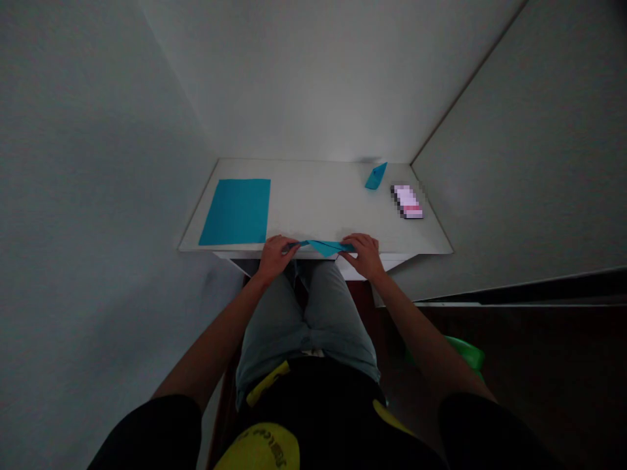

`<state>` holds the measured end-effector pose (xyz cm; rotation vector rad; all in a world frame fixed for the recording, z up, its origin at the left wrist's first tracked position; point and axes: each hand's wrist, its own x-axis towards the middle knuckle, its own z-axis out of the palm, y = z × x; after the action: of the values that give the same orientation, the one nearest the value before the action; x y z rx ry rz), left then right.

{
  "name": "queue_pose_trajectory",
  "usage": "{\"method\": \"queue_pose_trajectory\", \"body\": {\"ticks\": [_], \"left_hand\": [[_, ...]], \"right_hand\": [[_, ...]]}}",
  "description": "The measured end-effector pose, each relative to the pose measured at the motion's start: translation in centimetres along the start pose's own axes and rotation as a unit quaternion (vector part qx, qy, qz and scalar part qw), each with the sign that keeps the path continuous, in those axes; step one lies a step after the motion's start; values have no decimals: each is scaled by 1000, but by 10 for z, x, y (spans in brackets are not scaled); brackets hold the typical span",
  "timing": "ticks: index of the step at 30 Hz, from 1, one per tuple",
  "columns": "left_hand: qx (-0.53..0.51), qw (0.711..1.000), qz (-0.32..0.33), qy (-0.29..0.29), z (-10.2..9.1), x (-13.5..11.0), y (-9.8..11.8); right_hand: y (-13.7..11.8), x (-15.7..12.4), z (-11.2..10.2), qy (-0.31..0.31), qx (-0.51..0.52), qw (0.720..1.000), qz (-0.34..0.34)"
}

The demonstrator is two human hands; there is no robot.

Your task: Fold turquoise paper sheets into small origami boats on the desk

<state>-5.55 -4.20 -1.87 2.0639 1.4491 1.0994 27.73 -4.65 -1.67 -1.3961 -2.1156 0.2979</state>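
Through the head camera I have both bare hands together at the near edge of a white tabletop (318, 202), with a folded blue paper (324, 249) stretched between them. My left hand (275, 256) pinches one end of it, fingers on the far side and thumb nearer the body; my right hand (363, 253) pinches the other end in much the same way. Both grips look pressed together on the paper, though the fingers cover its ends and I cannot tell how many layers lie in them. Between the hands the paper runs as a narrow strip, with a paler pointed flap hanging toward me at the middle. From this angle I cannot tell whether its underside touches the table edge. Near my left hand, a flat blue sheet (238, 212) lies on the left part of the table. Toward the far right corner I see a small folded blue piece (376, 176), pointed at its upper end, and just beside it a phone (407, 202) with its lit screen pixelated. Below the table I make out light jeans (313, 313), a black shirt (337, 411) with yellow patches, and a green container (465, 352) partly behind the right forearm (416, 326).
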Motion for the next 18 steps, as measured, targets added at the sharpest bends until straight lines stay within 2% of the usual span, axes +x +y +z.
{"method": "queue_pose_trajectory", "body": {"ticks": [4,6,9,14,18], "left_hand": [[-140,984,-111,14,1,29,4],[-195,971,-135,14,6,44,4],[-238,959,-152,14,14,59,3],[-240,958,-158,5,17,59,2],[-204,966,-155,-13,14,53,-1]], "right_hand": [[3,22,1,23,129,988,84],[7,36,3,40,233,963,128],[10,55,9,64,340,926,152],[16,64,17,100,365,913,154],[22,60,18,78,343,922,164]]}}
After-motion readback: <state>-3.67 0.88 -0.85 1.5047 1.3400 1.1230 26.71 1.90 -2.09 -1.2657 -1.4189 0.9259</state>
